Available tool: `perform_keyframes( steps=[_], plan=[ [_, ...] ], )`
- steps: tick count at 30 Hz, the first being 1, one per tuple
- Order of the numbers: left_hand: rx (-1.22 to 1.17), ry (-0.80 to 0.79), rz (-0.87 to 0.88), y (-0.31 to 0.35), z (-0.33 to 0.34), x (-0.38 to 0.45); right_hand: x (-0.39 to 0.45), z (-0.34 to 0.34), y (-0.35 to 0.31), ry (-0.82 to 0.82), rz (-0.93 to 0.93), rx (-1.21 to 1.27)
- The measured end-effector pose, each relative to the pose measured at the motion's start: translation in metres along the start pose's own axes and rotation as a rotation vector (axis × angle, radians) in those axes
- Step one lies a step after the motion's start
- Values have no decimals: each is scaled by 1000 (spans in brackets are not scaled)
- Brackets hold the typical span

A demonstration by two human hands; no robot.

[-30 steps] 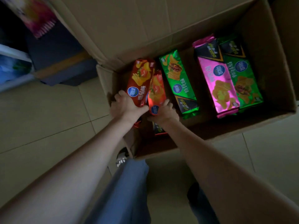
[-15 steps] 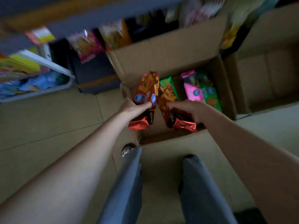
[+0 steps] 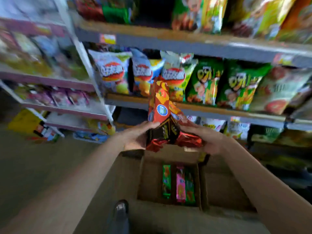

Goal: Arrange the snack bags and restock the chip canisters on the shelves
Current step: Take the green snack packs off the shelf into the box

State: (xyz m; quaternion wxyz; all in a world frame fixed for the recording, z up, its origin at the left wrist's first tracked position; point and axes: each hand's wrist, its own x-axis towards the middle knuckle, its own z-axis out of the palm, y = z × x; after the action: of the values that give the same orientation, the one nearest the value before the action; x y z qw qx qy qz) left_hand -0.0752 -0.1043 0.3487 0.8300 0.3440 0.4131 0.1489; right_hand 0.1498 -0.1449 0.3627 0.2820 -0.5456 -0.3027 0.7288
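Red packs [image 3: 159, 114], both hands' grip, above box [image 3: 200, 179]

A dark shoe [image 3: 120, 210] stands on the tan floor [image 3: 42, 166] beside an open cardboard box [image 3: 221, 188].

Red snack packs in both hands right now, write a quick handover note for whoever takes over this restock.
Left hand: grips the lower end of a red snack pack, which stands upright in front of the shelves.
Right hand: holds a second red pack by its lower end, leaning against the first.
Cardboard box: open on the floor below the hands, with a green pack, a pink pack and another green one beside it inside.
Done: the two red packs are out of the box.
Left: shelve them, then the three in the box. The view is too blurred to pick a shelf slot.
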Motion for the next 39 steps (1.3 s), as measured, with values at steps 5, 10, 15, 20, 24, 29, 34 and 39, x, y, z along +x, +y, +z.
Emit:
perform_keyframes(
  steps=[5, 10, 15, 20, 24, 29, 34, 39],
  plan=[
    [157, -19, 82, 54, -11, -89, -49, 36, -80, -145, -102, -209],
    [276, 69, 202, 119, -25, -141, -61, 72, -139, -167, -310, -346],
    [478, 236, 278, 204, -45, -157, -44, 113, -189, -46, -458, -242],
    [635, 516, 324, 285, -75, -148, -15, 142, -230, 117, -556, -35],
    [839, 684, 388, 334, -95, -120, -2, 158, -252, 178, -606, 146],
    [1112, 985, 497, 358, -96, -80, 10, 169, -268, 166, -608, 139],
    [1154, 1078, 491, 354, -107, -52, 32, 185, -282, 173, -638, 218],
    [914, 1059, 1098, 318, -130, -55, 62, 202, -297, 186, -667, 342]
  ],
)
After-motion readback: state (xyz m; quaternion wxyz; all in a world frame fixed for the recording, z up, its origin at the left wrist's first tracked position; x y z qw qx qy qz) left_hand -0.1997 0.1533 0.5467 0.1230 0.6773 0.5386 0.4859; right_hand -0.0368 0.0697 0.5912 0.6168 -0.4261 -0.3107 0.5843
